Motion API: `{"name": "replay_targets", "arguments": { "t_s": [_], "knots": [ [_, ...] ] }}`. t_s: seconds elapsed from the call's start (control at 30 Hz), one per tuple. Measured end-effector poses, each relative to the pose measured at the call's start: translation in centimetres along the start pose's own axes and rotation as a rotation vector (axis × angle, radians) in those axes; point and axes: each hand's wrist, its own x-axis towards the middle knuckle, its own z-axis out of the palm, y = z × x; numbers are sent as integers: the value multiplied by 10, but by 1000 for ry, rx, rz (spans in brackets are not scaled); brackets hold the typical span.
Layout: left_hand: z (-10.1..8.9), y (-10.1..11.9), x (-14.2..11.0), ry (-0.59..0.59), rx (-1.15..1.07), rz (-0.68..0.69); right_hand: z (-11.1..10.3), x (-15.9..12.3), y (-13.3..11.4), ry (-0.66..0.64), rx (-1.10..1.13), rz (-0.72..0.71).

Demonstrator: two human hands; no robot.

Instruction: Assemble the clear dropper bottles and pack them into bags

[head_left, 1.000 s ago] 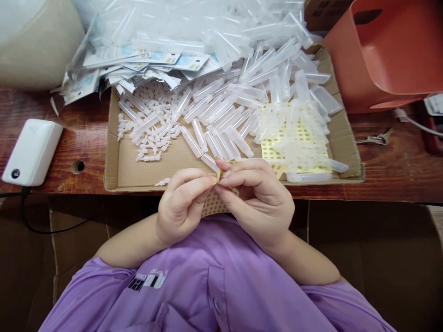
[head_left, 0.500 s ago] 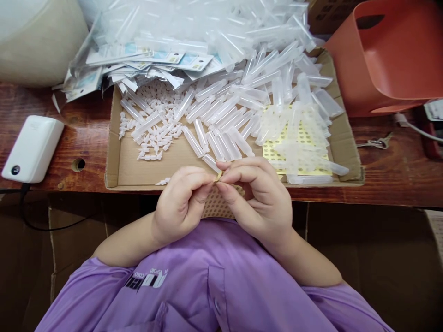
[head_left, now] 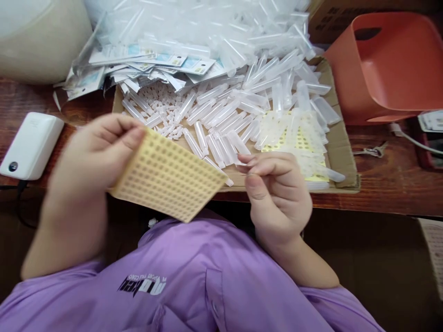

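Observation:
My left hand (head_left: 90,161), on the left and a little blurred, is closed on the upper corner of a yellow sticker sheet (head_left: 169,177) with rows of small dark oval labels. The sheet slants down to the right over the near edge of a cardboard tray (head_left: 346,159). To its right, my right hand (head_left: 278,198) is raised with thumb and fingers pinched; whatever is between the tips is too small to make out. Clear plastic tubes (head_left: 221,150) lie in the tray just beyond the hands. Small white nozzle tips (head_left: 169,129) are heaped behind the sheet.
Bagged tubes (head_left: 194,23) and printed cards (head_left: 197,64) are piled at the back. More yellow sheets (head_left: 268,147) lie under tubes at the tray's right. An orange bin (head_left: 349,83) and keys (head_left: 372,150) are on the right, a white power bank (head_left: 32,145) on the left.
My hands have moved apart from their meeting point at the tray's front edge. The left has swung up and left with the sheet, which now shows its dotted face; the right has shifted slightly right.

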Motion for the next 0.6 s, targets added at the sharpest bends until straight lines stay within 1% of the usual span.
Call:
{"name": "replay_targets", "arguments": {
  "t_s": [0.03, 0.07, 0.1, 0.13, 0.17, 0.2, 0.23, 0.27, 0.3, 0.33, 0.37, 0.4, 0.43, 0.47, 0.5, 0.53, 0.57, 0.6],
  "knots": [
    [-20, -3, 16, -68, 133, -91, -3, 1, 2, 33, -5, -11],
    [-40, -7, 34, -171, 270, -154, -6, 2, 5, 67, -12, -22],
    [-59, -11, 53, -222, 377, -151, -8, 2, 8, 101, -21, -26],
    [-74, -15, 70, -279, 477, -97, -9, 3, 11, 137, -30, -29],
    [-85, -18, 86, -323, 624, 11, -10, 3, 13, 172, -37, -31],
    [-92, -19, 100, -286, 799, 138, -10, 3, 16, 204, -40, -32],
    [-93, -19, 109, -245, 928, 218, -10, 3, 18, 231, -39, -37],
    [-89, -17, 115, -216, 1015, 276, -10, 2, 19, 252, -34, -47],
    [-81, -14, 116, -189, 1065, 327, -9, 2, 20, 266, -29, -57],
    [-69, -9, 113, -147, 1076, 392, -9, 2, 21, 273, -27, -67],
    [-53, -5, 107, -137, 1088, 474, -9, 1, 21, 281, -27, -71],
    [-35, -1, 98, -109, 1103, 591, -9, 1, 21, 285, -26, -69],
    [-17, 2, 89, -222, 1146, 716, -9, 1, 21, 289, -22, -59],
    [1, 3, 79, -387, 1181, 840, -10, 1, 20, 289, -16, -42],
    [18, 3, 69, -502, 1188, 932, -11, 0, 19, 282, -9, -22],
    [33, 2, 62, -590, 1159, 1016, -12, 0, 18, 269, -6, -2],
    [45, -1, 56, -628, 1142, 1070, -13, -1, 17, 241, -16, 32],
    [54, -4, 53, -637, 1124, 1111, -14, -2, 16, 210, -34, 67]
  ]
}}
